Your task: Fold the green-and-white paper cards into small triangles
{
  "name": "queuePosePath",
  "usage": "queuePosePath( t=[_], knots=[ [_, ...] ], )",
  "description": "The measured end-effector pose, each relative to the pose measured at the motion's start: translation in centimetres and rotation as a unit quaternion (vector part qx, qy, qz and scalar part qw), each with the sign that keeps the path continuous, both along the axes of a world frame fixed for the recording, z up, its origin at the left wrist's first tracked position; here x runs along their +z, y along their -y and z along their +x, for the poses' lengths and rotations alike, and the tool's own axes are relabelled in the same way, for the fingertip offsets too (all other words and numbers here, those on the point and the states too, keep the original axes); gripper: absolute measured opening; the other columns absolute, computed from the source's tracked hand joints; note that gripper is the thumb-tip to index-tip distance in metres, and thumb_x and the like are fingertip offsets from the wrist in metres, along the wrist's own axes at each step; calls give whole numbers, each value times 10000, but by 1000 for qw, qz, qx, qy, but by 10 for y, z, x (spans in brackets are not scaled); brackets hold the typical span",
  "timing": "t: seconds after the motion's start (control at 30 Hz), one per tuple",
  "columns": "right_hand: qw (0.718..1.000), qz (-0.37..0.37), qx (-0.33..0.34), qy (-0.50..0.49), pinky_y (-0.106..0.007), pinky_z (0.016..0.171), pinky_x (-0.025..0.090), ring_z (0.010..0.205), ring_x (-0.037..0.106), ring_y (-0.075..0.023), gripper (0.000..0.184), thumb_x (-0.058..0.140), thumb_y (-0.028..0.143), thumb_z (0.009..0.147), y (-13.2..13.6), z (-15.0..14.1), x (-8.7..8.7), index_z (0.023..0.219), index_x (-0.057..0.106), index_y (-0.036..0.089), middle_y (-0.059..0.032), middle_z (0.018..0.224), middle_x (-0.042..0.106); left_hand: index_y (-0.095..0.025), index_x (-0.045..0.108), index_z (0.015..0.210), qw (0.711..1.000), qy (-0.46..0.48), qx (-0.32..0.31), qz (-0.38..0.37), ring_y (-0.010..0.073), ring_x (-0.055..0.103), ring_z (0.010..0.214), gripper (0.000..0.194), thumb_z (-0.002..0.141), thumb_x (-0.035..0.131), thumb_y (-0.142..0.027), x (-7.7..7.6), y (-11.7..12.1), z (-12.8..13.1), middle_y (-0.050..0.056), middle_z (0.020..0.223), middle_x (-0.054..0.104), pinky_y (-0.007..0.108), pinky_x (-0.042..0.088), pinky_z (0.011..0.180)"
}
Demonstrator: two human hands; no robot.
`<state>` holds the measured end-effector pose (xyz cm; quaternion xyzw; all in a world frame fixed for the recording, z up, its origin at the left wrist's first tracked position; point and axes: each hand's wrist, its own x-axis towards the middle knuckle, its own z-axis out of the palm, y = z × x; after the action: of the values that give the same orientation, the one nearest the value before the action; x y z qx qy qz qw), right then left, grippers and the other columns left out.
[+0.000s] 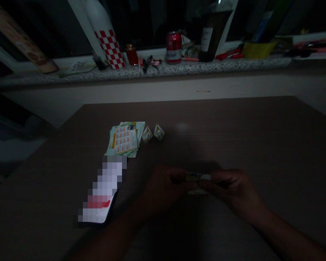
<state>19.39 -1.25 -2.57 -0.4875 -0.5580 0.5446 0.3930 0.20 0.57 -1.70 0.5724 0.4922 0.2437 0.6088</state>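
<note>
The fingers of our left hand (164, 185) and our right hand (237, 192) are closed on a small printed paper (197, 177), pinching it from both ends. It is held over the nearer, middle part of the bench (260, 141), and it looks partly folded, though the dimness and our thumbs hide how many creases it has. We would judge this one begun and not yet finished.

Beyond, toward the far edge, two small folded pieces (159, 132) sit apart from each other; these seem done. Just left of them, toward the far-left corner, an overlapping stack of printed sheets (123, 142) lies flat, apparently unfolded, so most of the paper looks untouched. How many sheets it holds we cannot tell. On its near side, on the bench's left half, rests a lit phone (104, 214). Past the far edge, a sill (184, 69) carries a red can (174, 49).
</note>
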Motion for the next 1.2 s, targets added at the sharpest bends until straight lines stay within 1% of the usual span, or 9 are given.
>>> queuePosePath(
  t=[0.13,0.27,0.37,0.47,0.57,0.73,0.9,1.03,1.2],
  knots=[
    [1000,-3,6,-21,-221,550,507,610,657,-149,131,703,308,756,0,-2,2,743,759,190,-31,693,741,-115,669,681,1000,-1,-3,-1,105,521,561,247,711,726,-354,1,-1,0,7,620,617,198,350,509],
    [1000,8,-7,-14,-202,488,466,530,609,-119,165,692,312,770,1,-1,1,677,747,188,-18,625,717,-121,688,768,999,30,-12,-2,112,538,591,237,715,728,-349,1,-1,1,13,662,635,204,375,541],
    [1000,1,7,-3,-200,482,462,533,608,-117,173,692,330,777,1,-1,-1,704,756,186,-16,625,708,-122,705,759,1000,3,-4,23,113,534,591,244,750,696,-366,2,-1,1,13,650,635,208,376,548],
    [1000,-4,14,-19,-212,540,505,606,655,-139,158,683,332,794,1,0,-1,798,774,203,-23,691,735,-122,711,722,999,-14,2,32,107,525,585,221,758,688,-339,3,-1,0,8,633,630,199,372,538],
    [999,-1,13,-38,-215,581,528,651,681,-150,140,682,311,796,1,-1,0,813,781,214,-26,706,748,-130,723,790,1000,6,-7,21,113,551,619,222,761,688,-348,3,-1,1,16,688,663,197,394,559],
    [999,2,6,-36,-194,536,516,594,664,-127,114,689,292,786,1,-1,1,794,777,220,-10,660,737,-131,729,775,998,-7,-13,60,109,548,618,212,799,648,-326,3,-1,0,17,674,660,190,390,554],
    [1000,21,-5,-22,-201,530,516,586,660,-131,125,682,288,789,1,0,3,780,780,211,-20,668,742,-134,708,748,997,-6,-44,64,91,490,577,278,835,599,-374,3,-1,-1,-10,633,596,186,353,524],
    [998,-22,4,-59,-205,592,552,664,699,-144,124,696,296,787,0,-1,1,859,768,226,-15,728,754,-119,669,669,995,-45,-20,84,80,421,533,364,843,576,-424,1,-2,-1,-29,557,508,188,300,488],
    [996,-26,-10,-83,-182,575,556,628,700,-128,64,720,247,764,-1,-1,-1,811,759,224,-5,701,752,-124,683,702,997,-15,-9,74,92,464,553,346,838,581,-425,0,-2,-1,-15,593,565,196,345,518]
  ],
)
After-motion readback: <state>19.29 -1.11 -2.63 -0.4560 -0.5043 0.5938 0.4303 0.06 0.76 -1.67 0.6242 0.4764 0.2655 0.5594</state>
